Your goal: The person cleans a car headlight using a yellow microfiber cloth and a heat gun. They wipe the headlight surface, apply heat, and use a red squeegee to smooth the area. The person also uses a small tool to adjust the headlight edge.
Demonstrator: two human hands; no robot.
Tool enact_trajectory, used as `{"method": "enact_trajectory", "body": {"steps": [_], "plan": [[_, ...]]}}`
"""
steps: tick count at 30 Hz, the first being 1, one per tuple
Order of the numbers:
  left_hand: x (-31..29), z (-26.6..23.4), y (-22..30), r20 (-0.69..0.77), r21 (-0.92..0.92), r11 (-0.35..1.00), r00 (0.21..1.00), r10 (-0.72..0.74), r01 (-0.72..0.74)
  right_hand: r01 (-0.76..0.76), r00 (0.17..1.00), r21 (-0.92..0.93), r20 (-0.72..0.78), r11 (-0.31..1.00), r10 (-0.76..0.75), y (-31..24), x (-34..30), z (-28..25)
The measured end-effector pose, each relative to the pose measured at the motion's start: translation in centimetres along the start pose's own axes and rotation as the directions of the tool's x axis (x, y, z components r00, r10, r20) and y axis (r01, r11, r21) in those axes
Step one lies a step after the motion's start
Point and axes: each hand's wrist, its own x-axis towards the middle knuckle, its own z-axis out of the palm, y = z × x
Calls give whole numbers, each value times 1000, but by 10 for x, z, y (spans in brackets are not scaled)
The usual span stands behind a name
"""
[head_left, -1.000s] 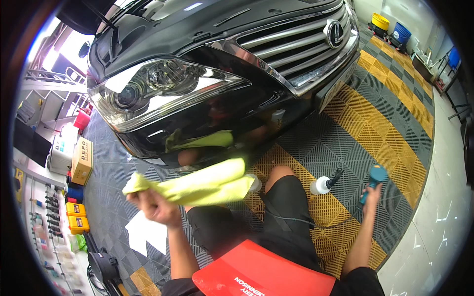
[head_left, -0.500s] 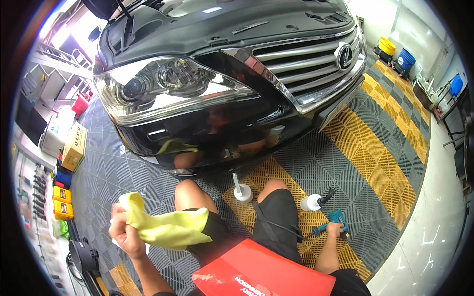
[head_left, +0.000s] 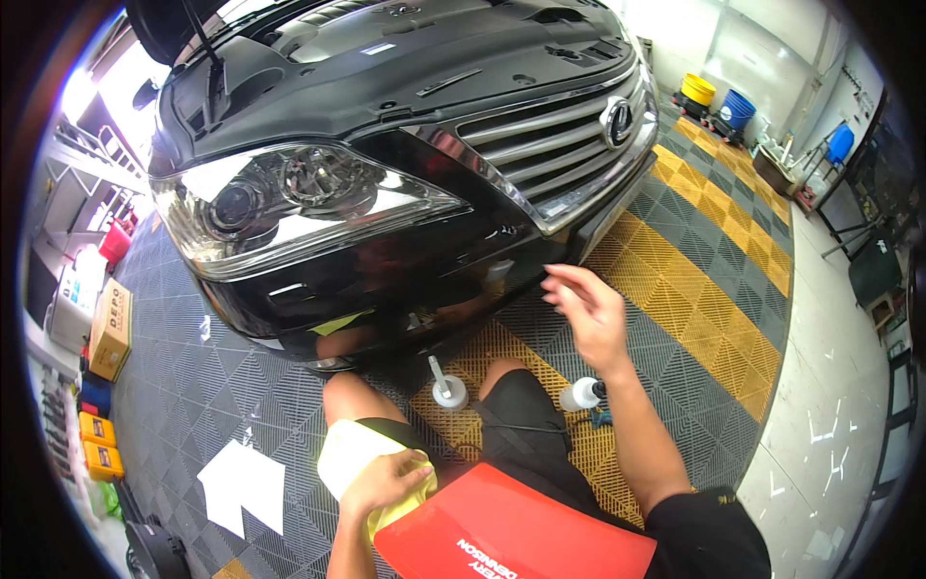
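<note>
My left hand (head_left: 391, 480) lies on a yellow cloth (head_left: 338, 454) spread over my left thigh, its fingers stretched across the fabric. My right hand (head_left: 593, 318) is raised in front of the bumper's right part, fingers loosely bent and apart, with nothing visible in them. In front of both stands a black car (head_left: 386, 261) with a large clear headlight (head_left: 309, 193). Mostly hidden behind my right forearm is a teal power tool (head_left: 603, 418). Beside it lies a white bottle (head_left: 579, 394) with a black top.
Between my knees stands a white round container (head_left: 449, 392) with a pale stick. White sheets (head_left: 241, 487) lie on the grey and yellow tile floor at left. A red printed panel (head_left: 521, 531) covers my lap. Boxes (head_left: 111, 328) and yellow cases (head_left: 99, 444) line the left side.
My left hand has come down and right, laying the yellow cloth on my thigh. My right hand has left the teal tool and risen toward the bumper. The view has shifted.
</note>
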Motion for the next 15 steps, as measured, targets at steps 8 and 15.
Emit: {"method": "enact_trajectory", "body": {"steps": [8, 15], "plan": [[-25, -2, 3, -274, 107, 987, 950, 148, -123, 225, 893, 178, 355, 958, -276, -85, 6, 37], [-13, -8, 1, -335, 109, 978, 920, 202, -176, -378, 781, -256, 428, 890, 455, 106, -65, 64]]}}
